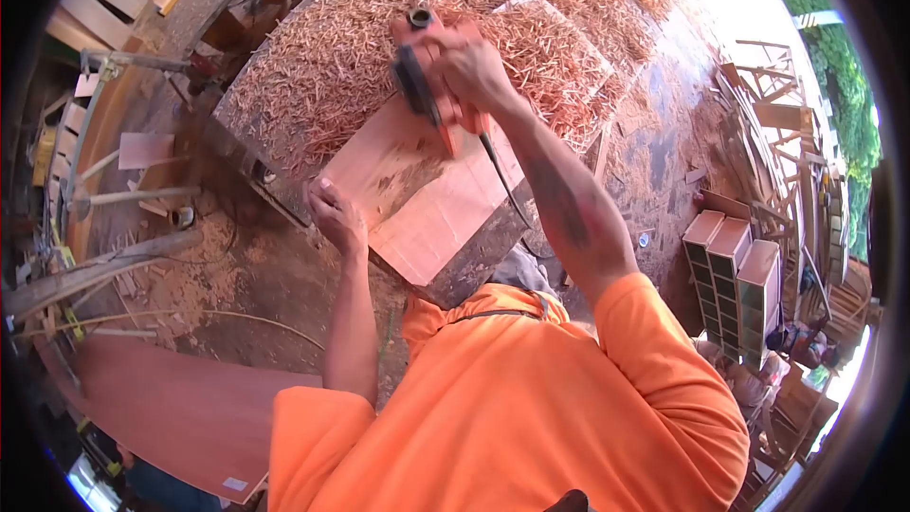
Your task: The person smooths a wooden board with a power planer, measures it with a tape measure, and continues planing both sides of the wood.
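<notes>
My right hand [471,68] is wrapped round the handle of an orange and black electric hand planer [417,81], which sits on a wooden board [445,218]. A black power cord [500,175] trails from the planer back toward my waist. The board lies on the workbench with its near end close to my body, and its face shows pale and darker patches. At the board's left edge my left hand [338,215] grips it with curled fingers. Wood shavings [313,66] bury the far part of the board and surround the planer.
The workbench [237,118] is heaped with shavings. A large reddish panel [180,408] lies at the lower left, near poles and a clamp-like bar [142,62]. Stacked dark-panelled wooden pieces [730,275] stand at the right, with wooden frames [782,114] behind.
</notes>
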Tool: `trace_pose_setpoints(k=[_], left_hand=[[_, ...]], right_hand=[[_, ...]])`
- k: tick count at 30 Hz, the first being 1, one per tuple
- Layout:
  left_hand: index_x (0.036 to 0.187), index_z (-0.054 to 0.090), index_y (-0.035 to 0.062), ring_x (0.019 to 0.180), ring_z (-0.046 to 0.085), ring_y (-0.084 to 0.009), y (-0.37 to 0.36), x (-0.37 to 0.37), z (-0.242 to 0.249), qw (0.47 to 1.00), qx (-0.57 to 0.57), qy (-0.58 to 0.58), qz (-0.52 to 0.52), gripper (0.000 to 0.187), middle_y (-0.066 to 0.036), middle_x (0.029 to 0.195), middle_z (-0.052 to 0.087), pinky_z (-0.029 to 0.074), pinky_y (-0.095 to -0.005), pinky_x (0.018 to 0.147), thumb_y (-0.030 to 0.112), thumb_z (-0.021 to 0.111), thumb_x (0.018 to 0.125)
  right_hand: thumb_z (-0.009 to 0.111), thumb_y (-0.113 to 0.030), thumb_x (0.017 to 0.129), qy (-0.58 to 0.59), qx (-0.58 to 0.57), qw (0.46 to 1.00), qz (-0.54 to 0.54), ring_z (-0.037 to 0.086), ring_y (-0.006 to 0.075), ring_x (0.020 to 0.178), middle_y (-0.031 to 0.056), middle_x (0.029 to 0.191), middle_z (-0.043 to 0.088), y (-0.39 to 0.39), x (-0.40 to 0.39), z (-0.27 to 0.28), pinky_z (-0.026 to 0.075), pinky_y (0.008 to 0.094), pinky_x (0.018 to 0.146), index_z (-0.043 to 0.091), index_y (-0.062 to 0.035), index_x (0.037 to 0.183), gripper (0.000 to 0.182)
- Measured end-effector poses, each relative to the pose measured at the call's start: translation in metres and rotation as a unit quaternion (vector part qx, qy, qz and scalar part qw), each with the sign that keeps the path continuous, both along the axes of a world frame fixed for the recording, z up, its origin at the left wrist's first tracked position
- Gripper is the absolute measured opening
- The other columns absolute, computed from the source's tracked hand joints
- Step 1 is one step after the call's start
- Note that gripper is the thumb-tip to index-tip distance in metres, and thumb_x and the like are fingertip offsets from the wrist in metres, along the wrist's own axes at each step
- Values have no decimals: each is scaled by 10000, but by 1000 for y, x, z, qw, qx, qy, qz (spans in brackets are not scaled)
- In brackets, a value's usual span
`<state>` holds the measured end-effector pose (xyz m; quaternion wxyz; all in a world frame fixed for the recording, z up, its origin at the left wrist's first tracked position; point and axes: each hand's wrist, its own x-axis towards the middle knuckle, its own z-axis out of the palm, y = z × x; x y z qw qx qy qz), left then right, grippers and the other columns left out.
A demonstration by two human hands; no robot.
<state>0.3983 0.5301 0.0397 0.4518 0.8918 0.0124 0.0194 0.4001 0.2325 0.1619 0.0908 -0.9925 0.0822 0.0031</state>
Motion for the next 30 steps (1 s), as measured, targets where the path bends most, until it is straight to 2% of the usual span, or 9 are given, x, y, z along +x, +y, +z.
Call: trace_pose_setpoints(k=[3,4,5,7,9,12,18,23,30], left_hand=[[1260,484,-133,1232,484,-417,0,-1,-2,999,2,-47,1,532,-289,1377,450,410,-452,1023,344,455,1027],[1258,486,-133,1234,481,-419,0,0,-5,999,5,-51,13,529,-288,1382,444,413,-453,1018,342,461,1026],[1259,484,-135,1236,479,-418,-1,-1,-4,999,5,-51,14,530,-288,1384,442,412,-454,1018,341,459,1027],[1262,480,-141,1240,477,-416,-3,-2,1,999,9,-50,20,532,-288,1386,439,412,-457,1017,337,454,1030],[1277,466,-141,1241,476,-414,-4,-3,11,999,-4,-32,29,532,-289,1387,438,411,-456,1019,331,449,1033],[1309,438,-135,1237,480,-409,-3,-5,8,1000,7,-27,11,534,-291,1383,439,418,-451,1010,324,444,1036],[1346,404,-122,1211,503,-407,-1,-4,10,1000,7,2,19,549,-293,1381,437,442,-442,980,329,447,1036],[1331,425,-124,1201,516,-394,-3,-5,17,999,15,36,13,550,-295,1375,440,439,-441,979,339,445,1034],[1244,500,-120,1155,521,-398,1,-1,14,999,9,-13,-31,504,-298,1327,463,427,-445,969,335,427,1039]], right_hand=[[681,-132,629,-56,-66,996,23,653,250,528,39,572,636,0,-79,-51,532,375,505,667,-124,607,27],[671,-131,622,51,-66,996,41,661,279,615,64,645,654,16,-113,-17,547,389,572,677,-117,639,23],[678,-152,556,-166,26,985,28,637,286,716,69,758,645,24,-147,-12,520,403,625,666,-153,653,98],[687,-124,598,-102,192,962,-165,603,225,601,51,670,607,47,-193,9,481,365,538,649,-97,664,81],[696,-111,668,-28,430,781,-453,563,149,498,21,580,564,64,-229,22,436,315,461,620,-38,663,105],[690,-134,748,-23,454,776,-437,535,85,476,-13,531,521,55,-218,34,398,273,441,585,-10,643,194],[672,-56,642,-157,130,979,7,586,242,512,59,574,567,1,-135,22,451,343,479,623,-56,643,49],[615,-108,703,-45,-31,998,-11,671,256,744,61,868,675,-35,-34,-3,529,374,640,698,-139,690,90],[616,-158,711,-83,-106,991,6,670,220,662,42,668,645,-50,-1,-6,528,361,604,653,-156,616,102]])
